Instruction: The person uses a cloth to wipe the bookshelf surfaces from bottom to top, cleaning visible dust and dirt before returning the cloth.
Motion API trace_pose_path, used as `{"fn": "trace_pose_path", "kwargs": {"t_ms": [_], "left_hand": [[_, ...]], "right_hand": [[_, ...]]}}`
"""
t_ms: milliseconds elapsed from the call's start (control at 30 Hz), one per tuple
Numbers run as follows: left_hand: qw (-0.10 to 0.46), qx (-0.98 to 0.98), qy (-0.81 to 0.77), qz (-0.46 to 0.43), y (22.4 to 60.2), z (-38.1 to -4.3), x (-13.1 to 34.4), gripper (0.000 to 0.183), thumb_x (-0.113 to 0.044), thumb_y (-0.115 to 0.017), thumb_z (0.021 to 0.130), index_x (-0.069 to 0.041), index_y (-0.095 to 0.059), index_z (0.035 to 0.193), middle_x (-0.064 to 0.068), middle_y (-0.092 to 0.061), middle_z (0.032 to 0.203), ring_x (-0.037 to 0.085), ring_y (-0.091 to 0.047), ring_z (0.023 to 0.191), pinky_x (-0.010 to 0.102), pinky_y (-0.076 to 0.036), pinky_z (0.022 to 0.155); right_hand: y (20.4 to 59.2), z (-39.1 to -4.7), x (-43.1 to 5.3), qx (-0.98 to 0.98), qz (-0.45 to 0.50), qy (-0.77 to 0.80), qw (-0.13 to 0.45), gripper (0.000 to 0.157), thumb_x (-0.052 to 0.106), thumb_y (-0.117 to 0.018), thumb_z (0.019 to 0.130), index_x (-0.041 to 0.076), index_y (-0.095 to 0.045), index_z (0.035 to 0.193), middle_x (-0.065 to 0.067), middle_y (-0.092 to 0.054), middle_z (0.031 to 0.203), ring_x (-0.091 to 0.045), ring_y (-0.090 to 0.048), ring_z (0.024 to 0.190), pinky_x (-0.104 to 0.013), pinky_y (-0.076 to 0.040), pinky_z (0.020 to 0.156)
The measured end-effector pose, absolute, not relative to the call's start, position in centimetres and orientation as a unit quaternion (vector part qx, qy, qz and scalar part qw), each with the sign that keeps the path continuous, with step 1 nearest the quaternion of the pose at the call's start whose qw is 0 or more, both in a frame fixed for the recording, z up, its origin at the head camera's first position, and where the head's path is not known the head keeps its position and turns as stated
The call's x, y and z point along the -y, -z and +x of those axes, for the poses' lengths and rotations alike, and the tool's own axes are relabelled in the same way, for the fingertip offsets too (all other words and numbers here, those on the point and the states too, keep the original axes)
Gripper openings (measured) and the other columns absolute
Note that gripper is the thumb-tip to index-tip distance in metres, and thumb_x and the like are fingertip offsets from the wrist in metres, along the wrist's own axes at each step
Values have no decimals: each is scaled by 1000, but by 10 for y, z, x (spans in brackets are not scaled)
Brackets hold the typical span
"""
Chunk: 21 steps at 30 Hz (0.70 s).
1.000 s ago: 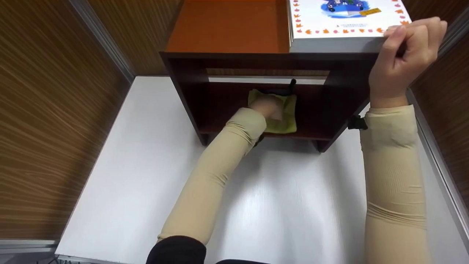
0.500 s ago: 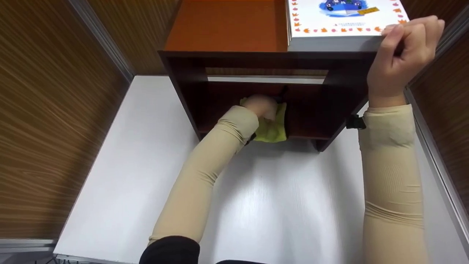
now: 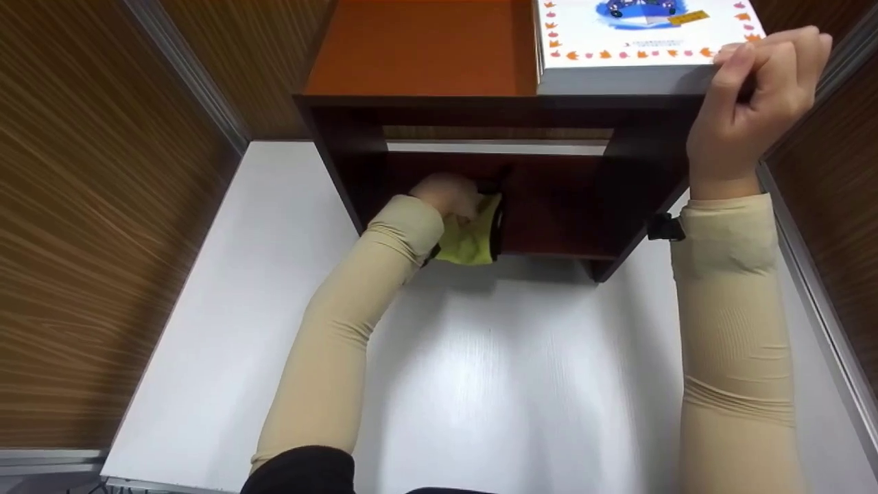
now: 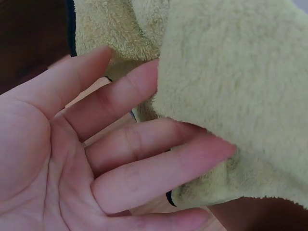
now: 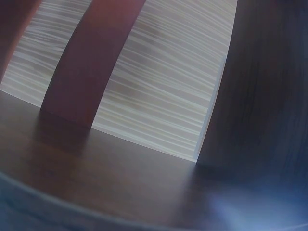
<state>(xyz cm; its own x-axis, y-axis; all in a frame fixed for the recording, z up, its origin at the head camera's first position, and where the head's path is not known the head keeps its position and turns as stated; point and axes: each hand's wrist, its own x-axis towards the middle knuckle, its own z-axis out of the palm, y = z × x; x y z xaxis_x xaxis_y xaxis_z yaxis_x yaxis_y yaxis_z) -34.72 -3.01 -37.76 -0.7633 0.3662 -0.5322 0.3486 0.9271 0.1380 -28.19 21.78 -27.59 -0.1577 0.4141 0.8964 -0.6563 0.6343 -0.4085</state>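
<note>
- Shifted left along the lower board (image 3: 555, 213) since a second ago: left hand (image 3: 446, 194) and yellow-green cloth (image 3: 470, 243), together. Right hand (image 3: 761, 103) holds its place.
- Far left: wood-grain panel (image 3: 89, 226), bounding the white surface (image 3: 453, 405) on which the shelf unit stands.
- Left side board (image 3: 357, 147) of the unit: just beyond the left hand; it limits reach on that side.
- Left hand: inside the lower bay, on the cloth. Wrist view shows fingers (image 4: 154, 178) apart and fairly straight, tips partly hidden by the cloth; judged a flat contact rather than a clamp.
- Cloth: under and beside the left hand on the lower board, near edge hanging over the front; dark edging. Probably spread so that the hand can press it to the wood.
- Above: orange top (image 3: 422, 55), a low roof over the bay; the reach comes from the front.
- Thick white-covered book (image 3: 638, 41): on the top, right half.
- Right hand: fingers curled on the book's near right corner, probably steadying book and unit. Their reach behind the corner cannot be told.
- Right side board (image 3: 645, 158): closes the bay.
</note>
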Motion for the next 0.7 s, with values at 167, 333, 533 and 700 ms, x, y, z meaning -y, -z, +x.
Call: {"fn": "trace_pose_path", "kwargs": {"t_ms": [167,333,533,700], "left_hand": [[277,-943,-20,185,377,-347,53,4,-15,-59,78,-12,-57,78,2,-48,79,18,-42,68,29,-37,58],[275,-945,-34,172,377,-347,79,8,-15,-58,79,-8,-60,80,5,-53,85,21,-45,74,32,-40,66],[297,-939,-27,170,380,-352,92,38,-26,-58,82,-2,-60,112,13,-56,120,24,-50,102,38,-41,92],[351,-923,-68,145,376,-351,91,49,-30,-57,85,-4,-52,126,10,-47,133,23,-44,114,36,-38,96]], "right_hand": [[278,-285,-221,638,91,-415,641,24,9,-49,78,-10,-54,65,21,-39,72,-3,-39,76,-25,-29,89],[278,-284,-221,643,86,-414,638,23,7,-49,79,-10,-55,65,21,-39,72,-3,-40,76,-26,-28,93],[276,-282,-222,652,78,-408,635,22,6,-49,79,-9,-55,64,22,-38,72,0,-40,77,-27,-26,101],[274,-282,-225,657,67,-406,632,22,4,-49,80,-8,-57,64,22,-38,72,2,-41,78,-27,-26,100]]}}
